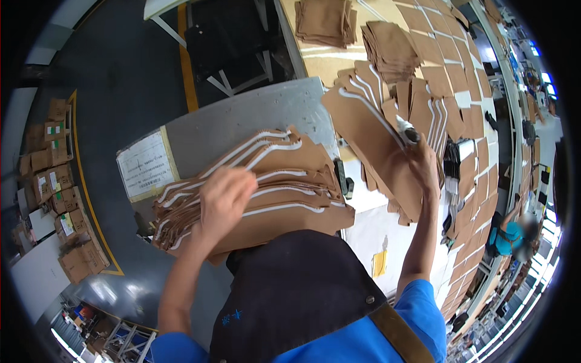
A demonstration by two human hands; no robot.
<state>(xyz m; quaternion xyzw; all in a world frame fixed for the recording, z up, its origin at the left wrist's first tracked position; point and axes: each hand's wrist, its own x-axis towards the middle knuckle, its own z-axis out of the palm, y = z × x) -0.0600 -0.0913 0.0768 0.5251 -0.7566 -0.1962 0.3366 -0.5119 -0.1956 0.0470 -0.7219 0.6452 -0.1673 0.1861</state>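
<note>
My left hand (pixel 225 198) is curled closed over a pile of brown sheet pieces with white strips (pixel 290 209) on a grey metal table. Anything inside its fingers is hidden. To the right, my right hand (pixel 419 163) grips a small white tool with a dark round end (pixel 408 129); its exact kind does not show. Beneath that hand, a long brown piece with a white strip along its edge (pixel 363 130) slants over the white tabletop. More white-striped brown pieces (pixel 434 115) lie fanned just beyond it.
Stacks of plain brown pieces (pixel 327 23) sit at the far end. Rows of brown pieces (pixel 475 236) cover the right side. A taped paper sheet (pixel 147 164) is at the grey table's (pixel 254 109) left corner. Cardboard boxes (pixel 63 199) stand left; another person (pixel 511 233) is far right.
</note>
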